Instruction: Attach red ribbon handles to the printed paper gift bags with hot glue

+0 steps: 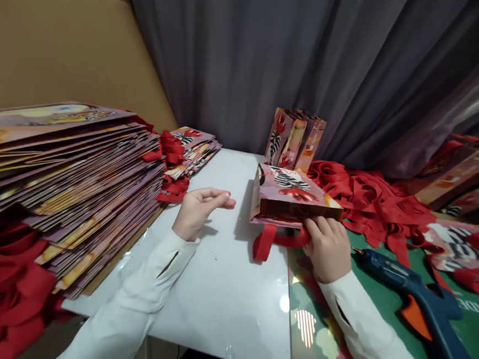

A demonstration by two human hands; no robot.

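A printed paper gift bag [293,186] with a zebra and red flowers lies on its side, its opening facing me. My right hand [328,245] grips the bag's near right edge by the opening, with fingers curled at the rim. From that opening a red ribbon handle [265,244] hangs in a loop onto the white board. Left of the bag, apart from it, my left hand [203,209] hovers over the white board [231,291]. Its thumb and fingers are pressed together, and nothing shows between them.
A tall stack of flat bags [100,196] with red ribbons stands at left. Upright bags [296,136] lean by the grey curtain [247,63]. A red ribbon heap [374,207] and a blue glue gun [409,282] lie at right on a green surface [478,321].
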